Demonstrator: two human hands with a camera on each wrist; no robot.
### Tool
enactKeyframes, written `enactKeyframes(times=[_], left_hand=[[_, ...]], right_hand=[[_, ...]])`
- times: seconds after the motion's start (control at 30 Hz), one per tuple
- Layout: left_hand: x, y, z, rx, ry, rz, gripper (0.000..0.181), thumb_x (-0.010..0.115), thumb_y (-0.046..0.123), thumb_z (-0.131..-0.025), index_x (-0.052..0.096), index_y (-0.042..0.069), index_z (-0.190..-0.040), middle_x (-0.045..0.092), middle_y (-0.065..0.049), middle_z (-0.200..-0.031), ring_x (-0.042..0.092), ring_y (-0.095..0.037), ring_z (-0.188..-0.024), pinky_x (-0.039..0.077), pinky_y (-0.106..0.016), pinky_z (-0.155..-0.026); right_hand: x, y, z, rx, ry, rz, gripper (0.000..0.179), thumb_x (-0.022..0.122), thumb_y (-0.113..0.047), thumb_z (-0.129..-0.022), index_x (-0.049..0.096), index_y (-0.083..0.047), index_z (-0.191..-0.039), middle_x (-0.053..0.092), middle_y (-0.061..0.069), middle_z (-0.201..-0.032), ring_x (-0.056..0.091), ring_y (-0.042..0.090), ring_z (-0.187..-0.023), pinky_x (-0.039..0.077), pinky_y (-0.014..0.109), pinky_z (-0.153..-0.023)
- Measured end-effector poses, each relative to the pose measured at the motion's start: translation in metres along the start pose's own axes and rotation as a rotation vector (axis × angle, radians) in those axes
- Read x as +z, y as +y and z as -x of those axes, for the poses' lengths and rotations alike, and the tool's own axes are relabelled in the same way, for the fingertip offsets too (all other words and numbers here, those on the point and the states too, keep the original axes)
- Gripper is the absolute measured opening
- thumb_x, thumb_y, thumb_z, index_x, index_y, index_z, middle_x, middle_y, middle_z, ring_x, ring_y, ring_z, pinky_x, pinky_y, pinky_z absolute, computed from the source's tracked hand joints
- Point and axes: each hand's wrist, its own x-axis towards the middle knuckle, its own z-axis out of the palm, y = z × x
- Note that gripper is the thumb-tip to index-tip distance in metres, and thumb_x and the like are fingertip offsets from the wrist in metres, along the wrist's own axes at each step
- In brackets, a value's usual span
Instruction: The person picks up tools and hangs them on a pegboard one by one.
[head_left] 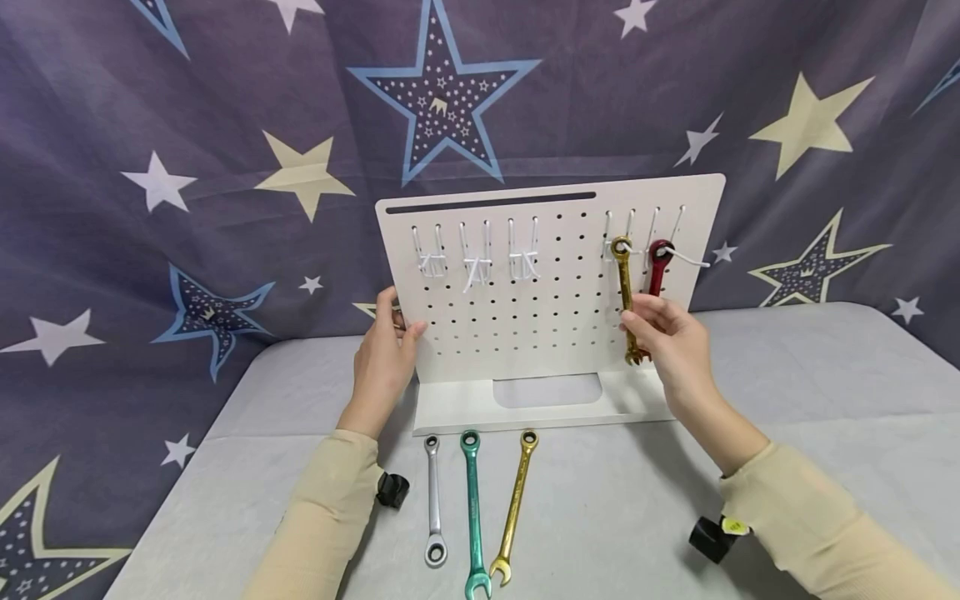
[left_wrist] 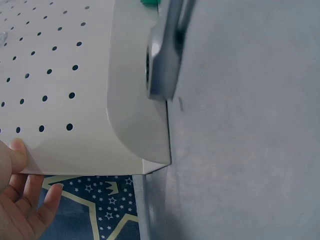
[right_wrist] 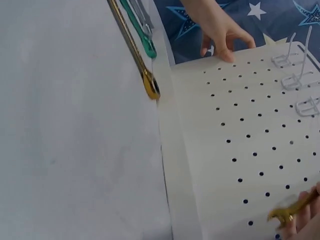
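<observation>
One side edge of the white pegboard (head_left: pixel 525 364): gripped at the left by the left hand (head_left: pixel 381 358), thumb laid on the front face, fingers passed behind (seen from the left wrist too).
Three left hooks (head_left: pixel 432 265): set in a row along the board's upper part.
Silver wrench (head_left: pixel 433 496): laid on the grey table (head_left: pixel 607 508), just before the board's base.
Green wrench (head_left: pixel 474 504): placed beside it.
Bright gold wrench (head_left: pixel 517 500): laid aslant, its lower end near the green one's.
Dark gold wrench (head_left: pixel 626 287): held nearly upright before the board, ring at the fourth hook (head_left: pixel 608 223); whether it is fully hung cannot be told.
Right hand (head_left: pixel 681 343): closed in a pinch round that wrench's shaft.
Red wrench (head_left: pixel 657 277): hung by its ring on the rightmost hook (head_left: pixel 692 259), partly hidden by the right hand.
</observation>
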Motion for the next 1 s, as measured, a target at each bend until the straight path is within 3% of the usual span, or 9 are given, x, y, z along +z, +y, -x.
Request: enactKeyframes(times=[0.27, 0.4, 0.47, 0.63, 0.8, 1.0], left_hand=[[-0.001, 0.001, 0.0, -0.004, -0.007, 0.001, 0.057, 0.063, 0.025, -0.098, 0.033, 0.02, -0.147, 0.06, -0.009, -0.104, 0.063, -0.028, -0.098, 0.046, -0.045, -0.072], [-0.001, 0.001, 0.0, -0.006, -0.009, 0.001, 0.057, 0.063, 0.025, -0.098, 0.033, 0.02, -0.147, 0.059, -0.009, -0.105, 0.063, -0.028, -0.098, 0.045, -0.045, -0.072], [-0.001, 0.001, 0.0, -0.004, -0.008, -0.002, 0.057, 0.063, 0.025, -0.099, 0.033, 0.02, -0.147, 0.059, -0.009, -0.105, 0.063, -0.029, -0.099, 0.046, -0.045, -0.072], [-0.001, 0.001, 0.0, -0.001, -0.007, -0.003, 0.058, 0.063, 0.025, -0.099, 0.032, 0.019, -0.147, 0.06, -0.01, -0.107, 0.063, -0.029, -0.1, 0.046, -0.046, -0.073], [-0.002, 0.002, 0.0, -0.006, -0.014, 0.007, 0.058, 0.063, 0.025, -0.099, 0.032, 0.02, -0.147, 0.06, -0.01, -0.107, 0.063, -0.029, -0.101, 0.046, -0.046, -0.074], [-0.002, 0.001, 0.001, 0.002, -0.008, 0.005, 0.057, 0.063, 0.025, -0.099, 0.033, 0.019, -0.147, 0.06, -0.01, -0.106, 0.063, -0.029, -0.101, 0.046, -0.047, -0.074]], right_hand=[[-0.008, 0.006, -0.004, -0.031, -0.089, 0.15, 0.015, 0.07, -0.015, -0.094, 0.065, -0.014, -0.108, 0.067, -0.02, -0.089, 0.063, 0.001, -0.084, 0.052, 0.019, -0.072], [-0.011, 0.008, -0.004, -0.067, -0.107, 0.205, 0.025, 0.069, -0.015, -0.095, 0.065, -0.005, -0.117, 0.066, -0.02, -0.09, 0.062, -0.001, -0.085, 0.051, 0.018, -0.072], [-0.012, 0.01, -0.002, -0.09, -0.13, 0.241, 0.032, 0.069, -0.016, -0.095, 0.063, 0.0, -0.123, 0.068, -0.015, -0.096, 0.062, -0.003, -0.088, 0.05, 0.017, -0.074], [-0.017, 0.015, 0.008, -0.151, -0.226, 0.353, 0.036, 0.068, -0.017, -0.096, 0.063, 0.002, -0.127, 0.069, 0.011, -0.119, 0.061, -0.004, -0.095, 0.048, 0.015, -0.081], [-0.018, 0.015, 0.027, -0.197, -0.31, 0.46, 0.029, 0.068, -0.014, -0.095, 0.066, -0.001, -0.121, 0.068, 0.014, -0.119, 0.063, 0.008, -0.098, 0.048, 0.018, -0.081], [-0.007, 0.014, 0.049, -0.153, -0.405, 0.443, 0.028, 0.069, -0.014, -0.095, 0.067, -0.001, -0.119, 0.07, 0.012, -0.116, 0.066, 0.022, -0.1, 0.051, 0.024, -0.08]])
